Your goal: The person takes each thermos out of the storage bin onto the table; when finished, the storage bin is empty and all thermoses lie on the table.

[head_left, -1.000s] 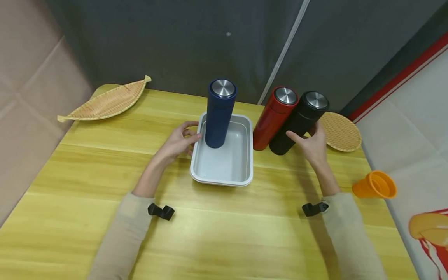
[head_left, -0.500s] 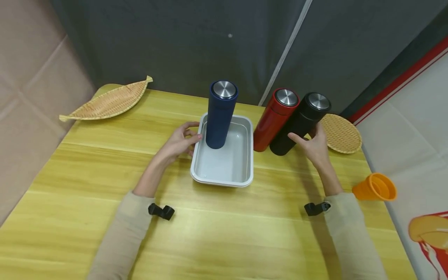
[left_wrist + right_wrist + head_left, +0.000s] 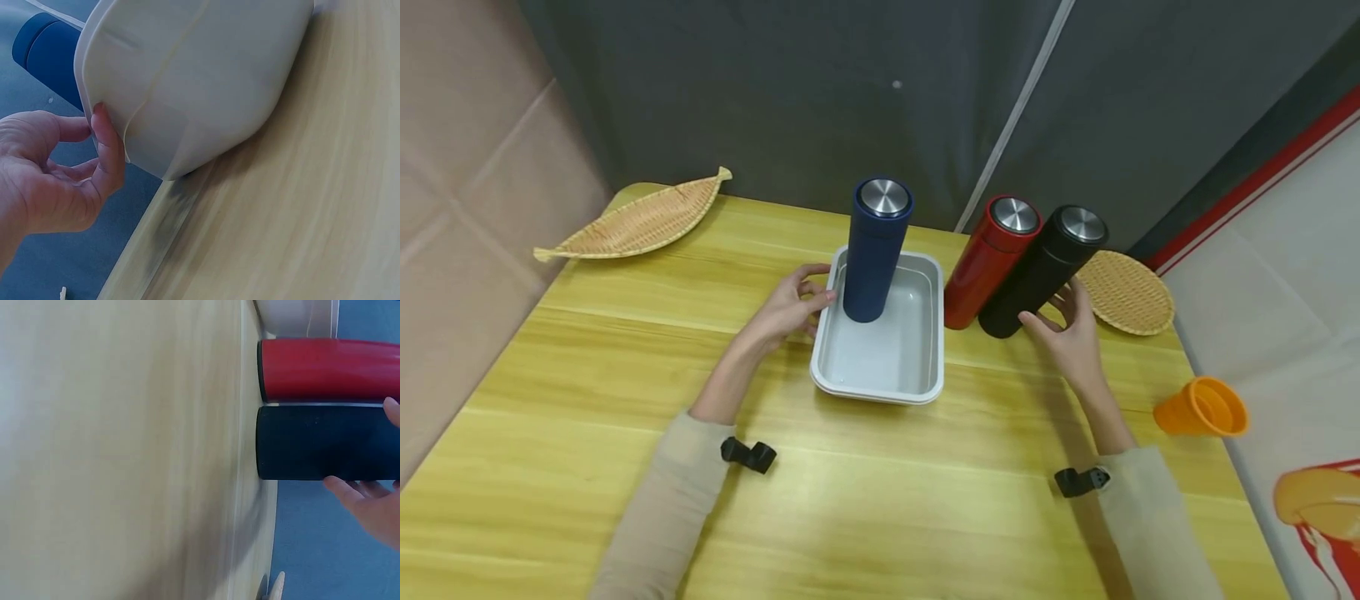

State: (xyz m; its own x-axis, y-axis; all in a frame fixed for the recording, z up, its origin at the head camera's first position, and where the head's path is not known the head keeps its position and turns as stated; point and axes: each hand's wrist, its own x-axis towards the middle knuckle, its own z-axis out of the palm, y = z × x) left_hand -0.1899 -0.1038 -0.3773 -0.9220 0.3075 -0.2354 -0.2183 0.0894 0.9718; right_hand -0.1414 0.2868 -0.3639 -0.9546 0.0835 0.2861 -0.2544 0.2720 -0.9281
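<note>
A light grey rectangular container (image 3: 880, 367) with a doubled rim stands near the middle of the table. My left hand (image 3: 782, 310) holds its left rim, thumb at the edge and fingers against the outer wall (image 3: 181, 69). Inside, toward the back left, a dark blue thermos (image 3: 876, 258) stands upright. A red thermos (image 3: 988, 271) stands just right of the container, with a black thermos (image 3: 1037, 275) close beside it. My right hand (image 3: 1071, 333) is at the black thermos's right side, fingers loosely bent and fingertips at its surface (image 3: 319, 444). Both silver-topped lids are visible.
A leaf-shaped woven tray (image 3: 640, 221) lies at the back left. Behind my right hand lies a round woven mat (image 3: 1127, 292). An orange cup (image 3: 1202, 408) lies near the right edge. A dark curtain (image 3: 775, 100) hangs behind the table (image 3: 880, 500).
My right hand has slid back slightly from the black thermos, its thumb lower and its grip looser. The thermoses and container keep their places; my left hand stays at the rim.
</note>
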